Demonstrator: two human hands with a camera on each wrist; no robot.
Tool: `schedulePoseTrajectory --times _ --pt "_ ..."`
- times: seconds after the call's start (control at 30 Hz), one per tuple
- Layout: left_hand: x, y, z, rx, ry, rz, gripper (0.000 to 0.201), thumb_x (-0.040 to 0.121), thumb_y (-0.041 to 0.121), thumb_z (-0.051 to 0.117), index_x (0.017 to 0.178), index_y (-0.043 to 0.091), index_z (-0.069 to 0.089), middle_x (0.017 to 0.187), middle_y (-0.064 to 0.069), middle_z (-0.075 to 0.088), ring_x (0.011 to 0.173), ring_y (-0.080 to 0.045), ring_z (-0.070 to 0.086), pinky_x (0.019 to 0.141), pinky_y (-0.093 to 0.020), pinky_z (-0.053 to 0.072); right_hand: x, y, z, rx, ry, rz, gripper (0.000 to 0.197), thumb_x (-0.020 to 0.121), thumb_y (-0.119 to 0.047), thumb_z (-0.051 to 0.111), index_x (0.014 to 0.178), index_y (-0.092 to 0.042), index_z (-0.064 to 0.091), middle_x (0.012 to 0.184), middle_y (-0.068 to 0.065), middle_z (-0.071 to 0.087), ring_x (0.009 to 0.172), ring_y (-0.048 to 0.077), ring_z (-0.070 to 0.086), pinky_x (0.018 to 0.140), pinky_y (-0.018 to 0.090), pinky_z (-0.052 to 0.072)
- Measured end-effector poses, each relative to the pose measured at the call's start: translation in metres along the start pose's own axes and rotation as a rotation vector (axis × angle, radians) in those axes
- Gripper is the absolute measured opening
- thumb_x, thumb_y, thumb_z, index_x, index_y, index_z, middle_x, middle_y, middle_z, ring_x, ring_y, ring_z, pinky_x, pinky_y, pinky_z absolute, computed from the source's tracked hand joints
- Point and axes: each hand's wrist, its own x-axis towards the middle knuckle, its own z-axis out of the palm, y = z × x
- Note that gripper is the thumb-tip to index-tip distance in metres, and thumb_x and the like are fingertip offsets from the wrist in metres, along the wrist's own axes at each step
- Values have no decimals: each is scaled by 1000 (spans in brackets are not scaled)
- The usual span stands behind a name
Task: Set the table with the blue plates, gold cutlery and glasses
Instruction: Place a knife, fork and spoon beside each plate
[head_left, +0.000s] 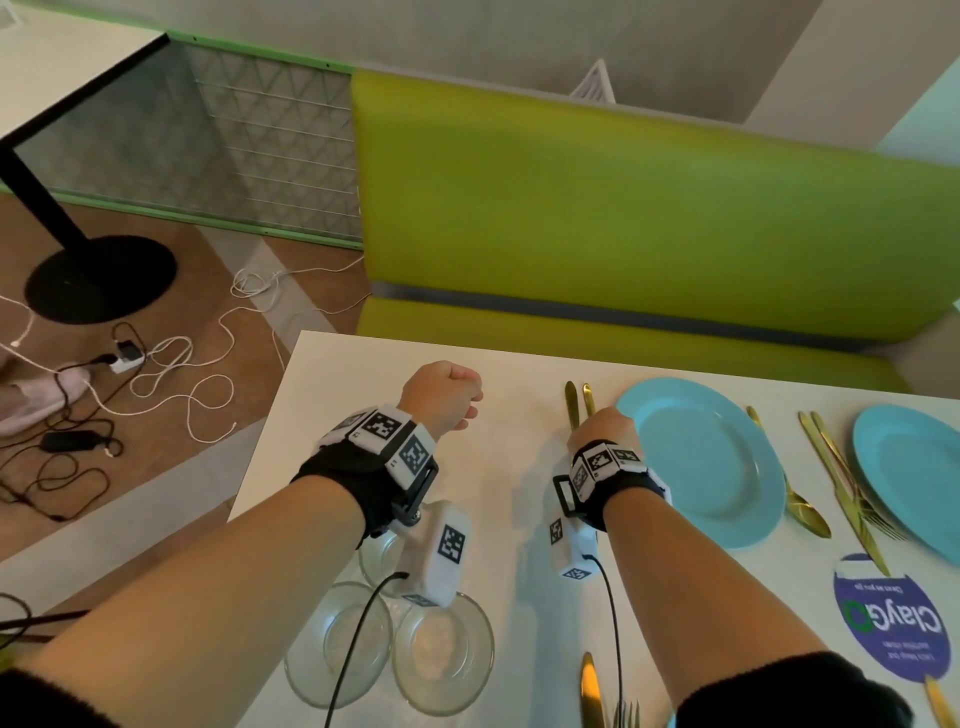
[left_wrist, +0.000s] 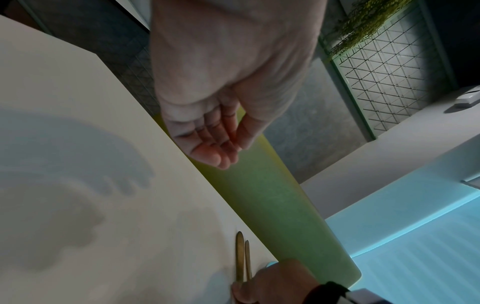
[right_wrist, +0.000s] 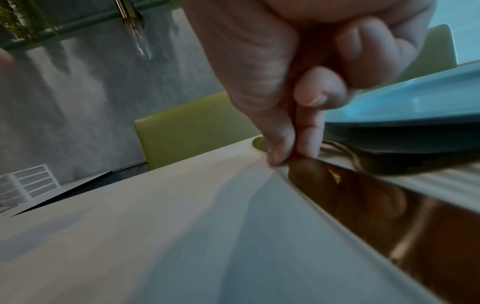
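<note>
Right hand (head_left: 602, 428) pinches gold knife (right_wrist: 363, 197) flat on counter (head_left: 363, 415), just left of blue plate (head_left: 711, 467). Left hand (head_left: 441, 395) hovers loosely curled, holding nothing.

Left hand (head_left: 441, 395): hovered above the counter, fingers loosely curled, holding nothing.
Right hand (head_left: 602, 428): lowered to the counter, thumb and forefinger pinched on a gold knife (right_wrist: 363, 197), other fingers (right_wrist: 322, 88) curled in.
Forearms: both bare, stretched forward, wrists banded.
</note>
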Motion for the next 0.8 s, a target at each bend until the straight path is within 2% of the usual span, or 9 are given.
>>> schedulePoseTrajectory --times 0.1,0.17,0.5,0.67,0.8 --pt "0 -2 -1 0 3 -8 15 92 16 52 78 20 54 82 1 60 68 -13 57 61 -23 49 -1 -3 -1 -158 44 -17 23 93 -10 46 106 -2 63 108 12 67 100 28 65 80 34 53" --pt "0 -4 -2 -2 3 -14 14 92 16 52 79 19 54 82 1 60 68 -12 57 61 -22 48 -2 -5 -1 -184 41 -23 22 93 -10 45 101 -2 65 103 12 68 97 28 66 77 33 53" --pt "-14 -1 -4 -10 30 -18 16 93 15 52 77 20 54 81 2 60 68 -12 56 60 -22 48 1 2 -1 -200 47 -70 18 92 -8 49 99 -2 65 102 13 69 95 29 67 76 34 54" --pt "-26 2 -2 -4 51 -4 15 93 15 52 79 19 55 83 1 61 68 -12 57 60 -22 49 -7 4 -12 -215 46 -122 22 93 -7 44 101 -1 64 105 14 68 98 30 66 76 34 53" --pt "-44 4 5 3 42 8 8 94 17 51 90 14 57 84 1 62 67 -12 57 62 -23 49 -25 11 -24 -239 6 -172 20 92 -13 49 100 -3 64 105 12 68 97 27 66 66 29 45"
